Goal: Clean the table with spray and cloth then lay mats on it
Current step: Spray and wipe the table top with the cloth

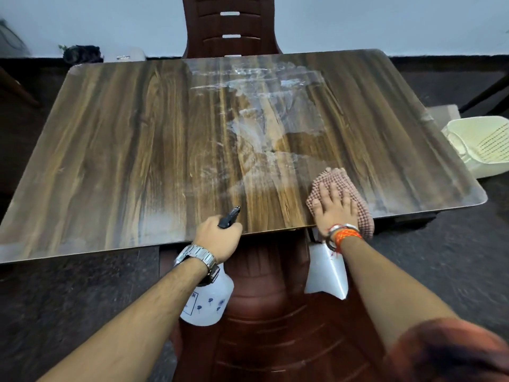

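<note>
Cloth [361, 208], a pink checked rag, is lying at the near edge of the tabletop [124, 147], toward its right corner. The right hand [334, 209] is pressing flat on it, fingers straight and slightly spread. The rag's near end is drooping just over the edge. The left hand [217, 234] is gripping the black trigger head of the spray bottle [206, 301]. The bottle's white body is hanging below the near edge, and its nozzle is pointing across the wood toward the far edge. A metal watch [197, 257] is sitting on that wrist.

Outward from the hands, whitish wet streaks [264, 111] are running from beside the cloth up the middle and right of the tabletop to the far edge. The left half is looking dry. A brown chair [231, 28] is standing beyond the far edge, and a second chair [275, 312] is showing below the near edge, between the forearms. A pale basket [482, 144] is sitting off the right edge. A white object [327, 274] is hanging under the near edge by the right wrist, and what it is cannot be told.

The step in hand is judged to be wiping, with less than half the surface covered. Doing it well is calling for even palm pressure and long overlapping strokes along the grain. Each stroke should be carrying the liquid off an edge, not smearing it inward. The dry left half is probably needing a fresh spray before the cloth goes there.
</note>
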### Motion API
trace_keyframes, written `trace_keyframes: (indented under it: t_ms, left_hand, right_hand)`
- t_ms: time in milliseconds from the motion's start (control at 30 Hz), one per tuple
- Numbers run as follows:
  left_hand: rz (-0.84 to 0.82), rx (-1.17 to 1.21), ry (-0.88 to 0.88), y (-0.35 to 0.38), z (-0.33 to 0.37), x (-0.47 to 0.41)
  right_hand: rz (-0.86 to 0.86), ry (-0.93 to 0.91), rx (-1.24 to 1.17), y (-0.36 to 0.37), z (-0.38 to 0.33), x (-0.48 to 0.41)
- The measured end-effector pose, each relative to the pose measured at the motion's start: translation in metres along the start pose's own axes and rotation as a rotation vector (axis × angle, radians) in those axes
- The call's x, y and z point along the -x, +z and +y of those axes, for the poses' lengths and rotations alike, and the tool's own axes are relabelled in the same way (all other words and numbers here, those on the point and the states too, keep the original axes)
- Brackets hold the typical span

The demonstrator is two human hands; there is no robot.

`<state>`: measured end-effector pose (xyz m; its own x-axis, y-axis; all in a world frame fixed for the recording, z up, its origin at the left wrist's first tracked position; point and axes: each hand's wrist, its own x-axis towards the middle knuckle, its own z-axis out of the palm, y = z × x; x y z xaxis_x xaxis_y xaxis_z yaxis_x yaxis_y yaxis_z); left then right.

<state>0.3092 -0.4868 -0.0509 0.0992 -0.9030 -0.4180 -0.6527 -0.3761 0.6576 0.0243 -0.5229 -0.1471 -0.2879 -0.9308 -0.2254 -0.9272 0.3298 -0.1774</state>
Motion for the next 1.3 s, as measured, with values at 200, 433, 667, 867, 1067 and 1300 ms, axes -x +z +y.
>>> trace_keyframes:
  t_ms: [200, 433, 667, 867, 1067, 1300]
  left_hand:
    - [0.031, -0.011, -0.03, 0.034, 0.04, 0.005]
    - [0.196, 0.066, -0.123, 0.094, 0.103, 0.006]
    - [0.268, 0.052, -0.233, 0.119, 0.114, 0.031]
    - [0.354, 0.111, -0.374, 0.111, 0.1, 0.032]
    - [0.439, 0.167, -0.452, 0.103, 0.089, 0.018]
    - [0.499, 0.232, -0.506, 0.1, 0.097, -0.001]
  right_hand:
    - [0.016, -0.047, 0.014, -0.002, 0.014, -0.001]
    - [-0.078, -0.268, 0.017, -0.015, 0.054, -0.007]
    - [-0.081, -0.411, 0.017, -0.018, 0.054, -0.003]
    - [-0.184, -0.911, 0.142, 0.0, -0.007, 0.002]
    - [-0.202, -1.194, 0.213, 0.001, -0.052, -0.009]
    - [-0.282, -1.432, 0.285, -0.001, -0.072, -0.042]
